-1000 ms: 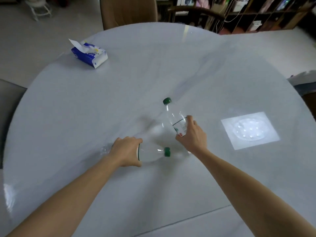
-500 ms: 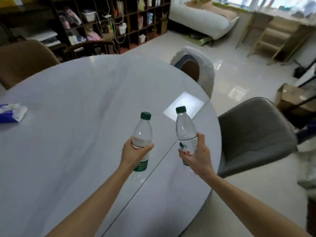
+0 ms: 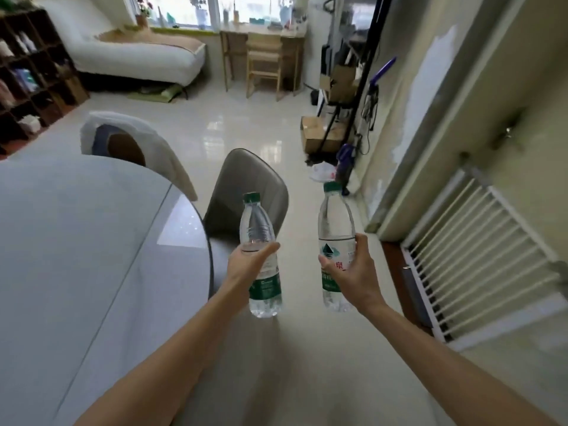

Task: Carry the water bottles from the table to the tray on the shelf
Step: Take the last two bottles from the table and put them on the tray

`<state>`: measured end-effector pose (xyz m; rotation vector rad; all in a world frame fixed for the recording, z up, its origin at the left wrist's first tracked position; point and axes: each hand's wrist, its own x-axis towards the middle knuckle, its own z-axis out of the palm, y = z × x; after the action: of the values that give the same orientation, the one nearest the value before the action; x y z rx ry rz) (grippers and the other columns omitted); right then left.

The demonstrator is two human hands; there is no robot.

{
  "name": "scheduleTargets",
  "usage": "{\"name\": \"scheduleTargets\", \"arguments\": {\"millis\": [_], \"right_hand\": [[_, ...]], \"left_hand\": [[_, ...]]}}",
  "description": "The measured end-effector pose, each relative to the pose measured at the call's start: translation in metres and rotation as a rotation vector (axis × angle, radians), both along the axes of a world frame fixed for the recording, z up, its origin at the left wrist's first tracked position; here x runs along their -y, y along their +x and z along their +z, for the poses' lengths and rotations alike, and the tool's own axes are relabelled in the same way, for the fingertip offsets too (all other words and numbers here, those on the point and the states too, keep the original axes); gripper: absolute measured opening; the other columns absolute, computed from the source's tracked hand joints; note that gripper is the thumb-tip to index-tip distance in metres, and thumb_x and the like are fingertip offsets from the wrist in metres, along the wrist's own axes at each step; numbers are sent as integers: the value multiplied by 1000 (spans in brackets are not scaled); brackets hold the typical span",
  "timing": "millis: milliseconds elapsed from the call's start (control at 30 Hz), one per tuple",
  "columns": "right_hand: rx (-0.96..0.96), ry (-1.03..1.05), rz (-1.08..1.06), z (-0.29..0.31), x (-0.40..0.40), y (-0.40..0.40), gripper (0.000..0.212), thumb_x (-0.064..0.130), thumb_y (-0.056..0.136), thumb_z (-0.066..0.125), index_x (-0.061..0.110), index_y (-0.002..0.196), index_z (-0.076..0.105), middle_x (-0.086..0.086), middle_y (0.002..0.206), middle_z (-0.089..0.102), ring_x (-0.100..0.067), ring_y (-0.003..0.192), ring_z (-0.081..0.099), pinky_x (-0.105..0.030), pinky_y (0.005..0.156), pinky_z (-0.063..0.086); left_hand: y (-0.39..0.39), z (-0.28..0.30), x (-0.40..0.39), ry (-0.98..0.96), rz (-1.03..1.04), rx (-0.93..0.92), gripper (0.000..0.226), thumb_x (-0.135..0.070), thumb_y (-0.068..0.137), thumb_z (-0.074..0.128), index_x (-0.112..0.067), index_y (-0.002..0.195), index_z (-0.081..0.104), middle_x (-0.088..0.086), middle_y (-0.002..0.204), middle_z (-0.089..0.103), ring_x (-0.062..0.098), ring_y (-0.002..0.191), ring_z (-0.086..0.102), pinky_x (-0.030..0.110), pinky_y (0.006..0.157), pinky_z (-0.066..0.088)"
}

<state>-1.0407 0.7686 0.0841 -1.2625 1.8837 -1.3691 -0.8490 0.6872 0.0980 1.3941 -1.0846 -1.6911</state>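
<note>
A: In the head view, where are the two bottles?

B: Both are in the air at the centre of the frame, past the edge of the round surface (image 3: 92, 241), which fills the left side. The left hand (image 3: 246, 265) holds the left bottle (image 3: 261, 256), and the right hand (image 3: 353, 272) holds the right bottle (image 3: 335, 241). Both bottles stand nearly upright with the green caps on top, and they are apart from each other.

A: How do the fingers lie?

B: The left hand's fingers are curled around the middle of its bottle, just above the green label, with the thumb across the front. The right hand's fingers (image 3: 325, 262) wrap the label band of its bottle, and the thumb lies on the right side of it.

A: How will such a bottle handle?

B: I judge it as thin, clear plastic, so it gives a little under pressure. The left bottle looks partly filled, so it is probably light; the right one I cannot tell. The smooth wall can slip, so the middle, at the label, is a good place to take hold.

A: Is the tray visible?

B: No. A dark shelf unit (image 3: 27, 72) stands at the upper left of the frame, but I see no tray on it. A grey chair (image 3: 246, 186) is behind the bottles, and a white radiator (image 3: 476, 256) is at the right.
</note>
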Motion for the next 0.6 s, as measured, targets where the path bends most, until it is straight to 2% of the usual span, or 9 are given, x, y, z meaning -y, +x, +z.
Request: {"name": "scheduleTargets", "arguments": {"millis": [133, 200, 267, 367, 500, 600], "right_hand": [[60, -14, -38, 8, -21, -101, 53, 22, 80, 78, 17, 120, 45, 1, 101, 64, -11, 89, 66, -23, 70, 57], [37, -7, -63, 13, -19, -144, 52, 20, 78, 79, 15, 118, 46, 8, 96, 62, -6, 85, 65, -18, 68, 54], [41, 13, -70, 14, -12, -177, 53, 20, 76, 81, 16, 116, 47, 9, 95, 62, -8, 85, 65, -24, 69, 56], [10, 31, -73, 9, 15, -217, 56, 25, 73, 83, 20, 115, 46, 8, 94, 63, -11, 84, 66, -30, 70, 59], [-20, 61, -55, -3, 71, -262, 60, 31, 73, 83, 21, 120, 46, 2, 103, 64, -14, 89, 66, -16, 64, 52], [-6, 79, -3, -5, 134, -297, 63, 31, 73, 82, 22, 123, 44, 1, 109, 63, -14, 94, 66, -21, 69, 57]], "left_hand": [[-107, -4, -10, 63, -15, -25, 38, -28, 74, 81, -9, 103, 64, 18, 102, 70, 32, 89, 68, 45, 81, 57], [-151, -4, -9, 60, -22, -9, 38, -27, 77, 79, -7, 105, 64, 15, 99, 70, 28, 85, 68, 37, 70, 55], [-186, 0, -5, 55, -40, 0, 38, -26, 79, 77, -8, 109, 62, 11, 97, 68, 24, 84, 66, 31, 64, 50], [-228, 1, 22, 37, -81, 0, 41, -25, 80, 76, -9, 113, 59, 12, 101, 66, 25, 89, 65, 30, 64, 49], [-274, -5, 83, 1, -125, 24, 39, -25, 81, 76, -10, 112, 59, 13, 102, 67, 25, 88, 65, 30, 63, 49], [-309, -9, 149, -32, -136, 52, 38, -25, 79, 77, -9, 109, 62, 14, 98, 69, 25, 83, 67, 30, 63, 50]]}}
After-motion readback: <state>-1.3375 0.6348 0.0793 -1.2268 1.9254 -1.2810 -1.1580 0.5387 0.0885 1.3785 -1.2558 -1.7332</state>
